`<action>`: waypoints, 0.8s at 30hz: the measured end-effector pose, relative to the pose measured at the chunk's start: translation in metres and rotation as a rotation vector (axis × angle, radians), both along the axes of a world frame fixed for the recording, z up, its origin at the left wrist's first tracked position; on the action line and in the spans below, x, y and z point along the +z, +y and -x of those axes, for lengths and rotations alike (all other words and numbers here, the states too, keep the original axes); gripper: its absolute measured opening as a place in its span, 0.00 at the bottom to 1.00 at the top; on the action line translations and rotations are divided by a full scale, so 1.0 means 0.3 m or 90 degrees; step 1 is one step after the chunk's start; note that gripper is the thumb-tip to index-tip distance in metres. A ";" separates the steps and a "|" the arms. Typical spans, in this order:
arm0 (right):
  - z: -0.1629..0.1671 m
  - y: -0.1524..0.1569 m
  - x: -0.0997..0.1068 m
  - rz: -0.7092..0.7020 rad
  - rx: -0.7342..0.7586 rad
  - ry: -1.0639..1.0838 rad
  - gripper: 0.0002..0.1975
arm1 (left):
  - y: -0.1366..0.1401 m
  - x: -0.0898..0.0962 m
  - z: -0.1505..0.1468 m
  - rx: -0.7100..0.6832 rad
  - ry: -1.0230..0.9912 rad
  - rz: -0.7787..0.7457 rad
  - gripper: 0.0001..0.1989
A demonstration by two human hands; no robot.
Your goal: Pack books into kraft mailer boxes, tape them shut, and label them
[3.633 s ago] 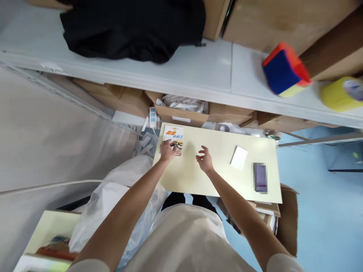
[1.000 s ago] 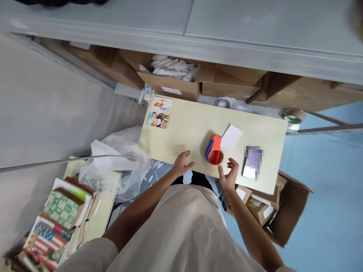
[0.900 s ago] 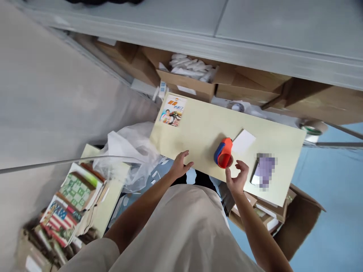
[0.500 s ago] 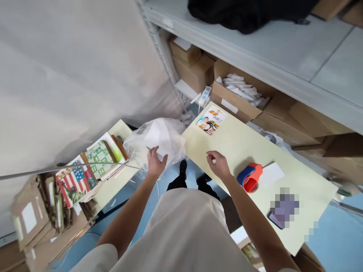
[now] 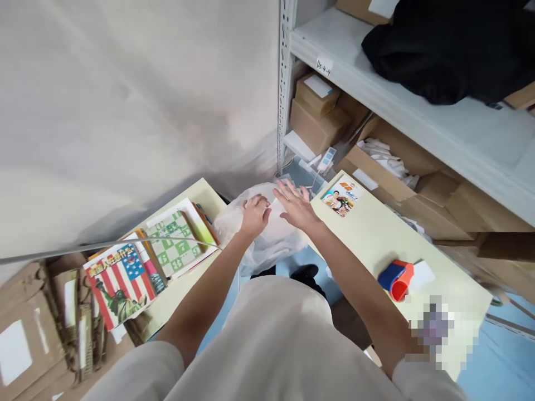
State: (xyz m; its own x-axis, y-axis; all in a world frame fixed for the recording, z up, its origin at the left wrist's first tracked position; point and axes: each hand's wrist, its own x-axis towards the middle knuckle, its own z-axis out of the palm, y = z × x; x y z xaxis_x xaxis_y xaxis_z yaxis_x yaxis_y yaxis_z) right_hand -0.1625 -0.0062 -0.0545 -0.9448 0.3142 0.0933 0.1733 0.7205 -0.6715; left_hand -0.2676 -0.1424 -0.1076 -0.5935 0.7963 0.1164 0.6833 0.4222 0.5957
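A translucent white plastic bag (image 5: 273,242) bulges between the two cream tables, with something pale inside that I cannot make out. My left hand (image 5: 256,214) is over the bag's upper side, its fingers curved and the thumb apart. Beside it, my right hand (image 5: 295,206) spreads its fingers over the bag. Neither hand holds anything visible, and whether they touch the plastic I cannot tell. To the left lie books, among them one with a flag and statue cover (image 5: 121,281) and one with green squares (image 5: 173,245).
On the right table (image 5: 359,239) lie a leaflet (image 5: 341,195), a blue and orange tape dispenser (image 5: 395,278), white paper (image 5: 422,275) and a pixelated item. Cartons (image 5: 321,128) fill the shelf (image 5: 334,33) behind. Flattened cardboard (image 5: 25,312) leans at lower left. A grey strap (image 5: 104,245) crosses the books.
My right hand has moved left from beside the right table to above the bag, its fingers opening out. My left hand has shifted up and right over the bag. The view has turned.
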 end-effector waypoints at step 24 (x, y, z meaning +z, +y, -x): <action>-0.840 0.016 0.385 -0.035 -0.306 -0.014 0.48 | 0.114 0.385 -0.146 -0.410 0.205 -0.309 0.17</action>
